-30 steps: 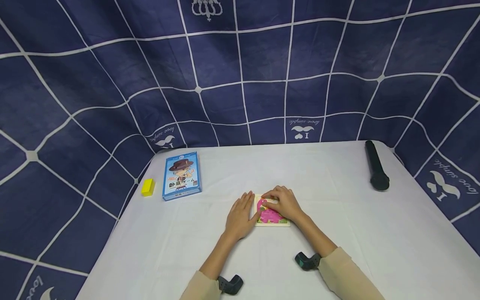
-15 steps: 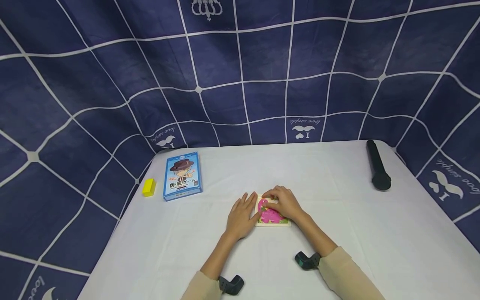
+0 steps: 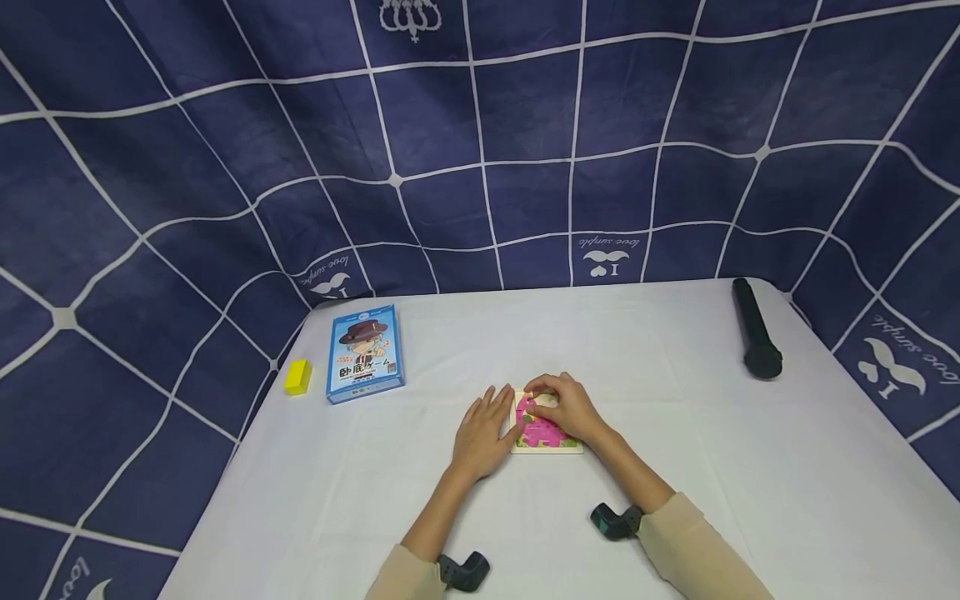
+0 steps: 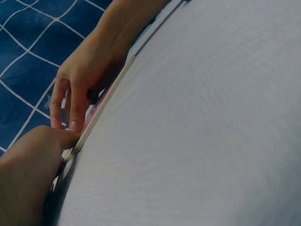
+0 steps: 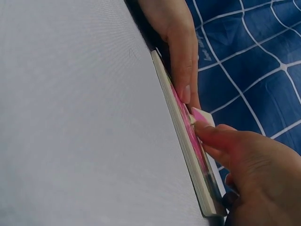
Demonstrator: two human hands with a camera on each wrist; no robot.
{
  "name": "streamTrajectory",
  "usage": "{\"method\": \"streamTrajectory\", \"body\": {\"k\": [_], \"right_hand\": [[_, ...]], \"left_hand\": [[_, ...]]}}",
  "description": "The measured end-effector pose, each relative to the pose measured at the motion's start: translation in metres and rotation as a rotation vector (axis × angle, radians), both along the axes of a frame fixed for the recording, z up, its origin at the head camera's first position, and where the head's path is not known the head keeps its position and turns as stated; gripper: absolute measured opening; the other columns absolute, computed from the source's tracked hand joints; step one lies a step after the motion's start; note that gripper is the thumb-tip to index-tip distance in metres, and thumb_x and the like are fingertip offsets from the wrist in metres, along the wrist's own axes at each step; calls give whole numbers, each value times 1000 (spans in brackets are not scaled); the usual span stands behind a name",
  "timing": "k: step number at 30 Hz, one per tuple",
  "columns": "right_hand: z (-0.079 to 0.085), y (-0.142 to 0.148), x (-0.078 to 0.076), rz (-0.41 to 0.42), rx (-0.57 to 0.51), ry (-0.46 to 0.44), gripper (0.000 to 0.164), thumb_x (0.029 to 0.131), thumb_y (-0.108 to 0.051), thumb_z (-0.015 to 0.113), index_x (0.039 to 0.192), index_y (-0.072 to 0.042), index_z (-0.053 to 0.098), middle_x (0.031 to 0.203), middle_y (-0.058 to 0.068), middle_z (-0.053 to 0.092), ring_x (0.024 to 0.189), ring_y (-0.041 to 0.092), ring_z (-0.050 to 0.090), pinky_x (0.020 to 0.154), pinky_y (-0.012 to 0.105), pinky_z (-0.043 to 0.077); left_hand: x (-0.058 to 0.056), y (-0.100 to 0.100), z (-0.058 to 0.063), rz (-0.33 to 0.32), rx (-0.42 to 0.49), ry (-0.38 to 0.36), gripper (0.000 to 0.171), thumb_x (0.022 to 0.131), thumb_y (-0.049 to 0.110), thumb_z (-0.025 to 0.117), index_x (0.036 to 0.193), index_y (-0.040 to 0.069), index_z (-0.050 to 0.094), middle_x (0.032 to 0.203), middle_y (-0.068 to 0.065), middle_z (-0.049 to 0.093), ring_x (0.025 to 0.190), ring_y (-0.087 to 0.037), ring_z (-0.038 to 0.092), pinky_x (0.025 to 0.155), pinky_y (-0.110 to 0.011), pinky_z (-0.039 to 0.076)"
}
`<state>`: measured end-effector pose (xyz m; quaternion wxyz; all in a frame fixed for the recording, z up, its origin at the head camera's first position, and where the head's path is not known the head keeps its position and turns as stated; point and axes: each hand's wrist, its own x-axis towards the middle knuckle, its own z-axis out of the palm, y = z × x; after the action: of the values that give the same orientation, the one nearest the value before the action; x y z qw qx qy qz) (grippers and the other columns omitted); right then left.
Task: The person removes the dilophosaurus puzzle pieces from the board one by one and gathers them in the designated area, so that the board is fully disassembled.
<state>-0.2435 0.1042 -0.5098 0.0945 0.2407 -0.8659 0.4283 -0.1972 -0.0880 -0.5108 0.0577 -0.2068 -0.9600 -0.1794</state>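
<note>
A small square picture puzzle [image 3: 546, 435], pink and green with a pale wooden frame, lies on the white table between both hands. My left hand [image 3: 478, 437] lies along its left side with the fingers extended and the thumb over the board. From the right, my right hand [image 3: 573, 410] reaches over the upper part of the puzzle. In the right wrist view its thumb and fingers pinch a pink-and-white puzzle piece [image 5: 202, 115], tilted up from the board's surface. The hand covers part of the board in the head view.
At the back left lies a blue card game box [image 3: 365, 353], with a yellow block [image 3: 297, 377] to its left. A black microphone [image 3: 756, 333] lies at the back right. Dark blue checked cloth [image 3: 480, 150] hangs behind the table [image 3: 390, 492] and along its sides.
Both hands keep almost the same place on the puzzle, with only a slight shift of the right fingers. The camera view drifts a little.
</note>
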Motion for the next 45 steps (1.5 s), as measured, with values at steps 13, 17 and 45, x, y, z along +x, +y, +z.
{"method": "streamTrajectory", "body": {"k": [13,17,45], "right_hand": [[-3,1,0,-2,-74,-41,27,74,-17,78,99,-19,66,73,-16,65,64,10,47,86,39,42],[0,4,2,-28,-102,-69,27,75,-21,77,100,-20,66,76,-15,66,70,11,48,66,29,41],[14,116,12,-181,-156,-84,31,74,-8,76,102,-10,64,80,2,67,39,0,27,32,23,22]], "left_hand": [[0,0,0,-1,-5,18,62,95,47,37,143,9,33,149,0,28,138,-22,18,112,-39,14],[0,1,0,5,-5,5,62,95,47,38,144,9,32,149,1,27,138,-21,17,113,-38,13],[1,1,-3,7,7,41,62,95,48,39,143,9,33,148,0,30,138,-22,19,112,-37,15]]}}
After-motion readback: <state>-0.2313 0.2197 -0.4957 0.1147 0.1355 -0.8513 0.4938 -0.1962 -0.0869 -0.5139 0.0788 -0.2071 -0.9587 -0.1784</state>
